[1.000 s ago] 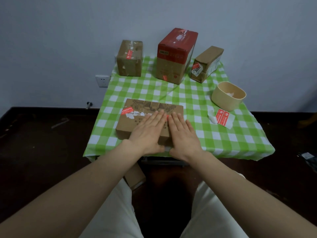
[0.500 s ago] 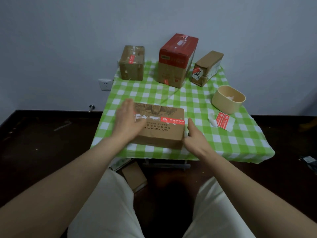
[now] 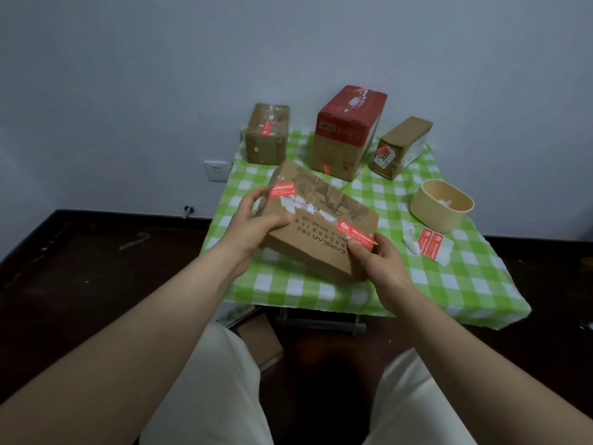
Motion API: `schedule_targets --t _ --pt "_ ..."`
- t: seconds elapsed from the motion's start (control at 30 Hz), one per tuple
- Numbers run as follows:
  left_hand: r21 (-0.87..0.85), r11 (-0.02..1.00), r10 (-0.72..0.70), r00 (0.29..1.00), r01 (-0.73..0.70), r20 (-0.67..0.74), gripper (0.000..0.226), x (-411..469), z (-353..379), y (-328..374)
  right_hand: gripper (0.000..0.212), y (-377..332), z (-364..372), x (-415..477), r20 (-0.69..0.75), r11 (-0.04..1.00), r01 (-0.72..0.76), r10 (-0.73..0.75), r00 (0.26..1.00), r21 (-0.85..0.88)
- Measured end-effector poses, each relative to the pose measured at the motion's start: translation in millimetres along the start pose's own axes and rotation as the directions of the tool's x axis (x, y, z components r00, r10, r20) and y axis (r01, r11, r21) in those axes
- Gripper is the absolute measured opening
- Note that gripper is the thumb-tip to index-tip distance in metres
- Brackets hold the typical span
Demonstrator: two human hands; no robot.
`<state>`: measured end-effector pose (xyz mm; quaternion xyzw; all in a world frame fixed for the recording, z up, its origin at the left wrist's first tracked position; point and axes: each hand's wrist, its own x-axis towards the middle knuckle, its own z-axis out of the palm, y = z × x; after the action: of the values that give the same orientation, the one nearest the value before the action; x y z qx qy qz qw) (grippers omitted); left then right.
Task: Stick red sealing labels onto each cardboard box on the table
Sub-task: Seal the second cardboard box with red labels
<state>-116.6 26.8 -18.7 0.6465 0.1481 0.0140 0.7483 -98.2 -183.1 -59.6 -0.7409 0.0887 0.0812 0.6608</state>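
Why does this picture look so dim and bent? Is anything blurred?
Head view: dim, flat light with a bluish cast; the wide lens stretches the forearms; the flat box is sharp enough to read its large print, but the small writing on its red label is illegible.

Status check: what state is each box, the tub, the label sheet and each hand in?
flat box: held tilted, two red labels on top.
left hand: grips the flat box's left edge.
right hand: grips its near right corner.
back-left box: upright, labelled.
red-topped box: upright, labelled low on front.
back-right box: angled, labelled on end face.
tub: open, white scraps inside.
label sheet: lying flat, two labels left.
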Motion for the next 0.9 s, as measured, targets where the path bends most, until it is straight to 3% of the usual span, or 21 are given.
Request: schedule_targets --t 0.1,0.2,0.4,0.5,0.6,0.67,0.77,0.9 --pt "0.125 0.973 0.192 0.981 -0.191 0.007 0.077 -5 6 16 0.057 -8 -1 2 0.013 1.0 0.0 0.0 1.0 -0.001" --pt "0.392 0.85 0.386 0.922 -0.353 -0.008 0.102 -8 16 29 0.072 -21 -2 4 -0.044 0.992 0.073 -0.078 0.996 -0.107" --pt "0.696 0.457 0.602 0.768 -0.554 0.217 0.09 -9 27 40 0.057 -63 -2 0 -0.129 0.895 0.422 -0.44 0.889 -0.144" --pt "0.707 0.374 0.6 0.738 -0.6 0.309 0.087 -8 30 42 0.053 -77 -4 -2 -0.111 0.797 0.566 -0.595 0.796 -0.209" --pt "0.723 0.386 0.539 0.776 -0.573 0.326 0.087 -3 30 41 0.034 -87 -6 -1 0.023 0.634 0.7 -0.736 0.677 -0.327" --pt "0.731 0.409 0.502 0.803 -0.546 0.319 0.089 -1 28 42 0.023 -96 -4 1 0.163 0.554 0.752 -0.756 0.634 -0.358" --pt "0.742 0.387 0.455 0.813 -0.548 0.363 0.091 1 27 45 0.022 -116 2 2 0.383 0.478 0.766 -0.672 0.634 -0.43" --pt "0.77 0.398 0.419 0.845 -0.499 0.331 0.09 4 21 48 0.024 -139 11 6 0.582 0.299 0.782 -0.535 0.612 -0.547"
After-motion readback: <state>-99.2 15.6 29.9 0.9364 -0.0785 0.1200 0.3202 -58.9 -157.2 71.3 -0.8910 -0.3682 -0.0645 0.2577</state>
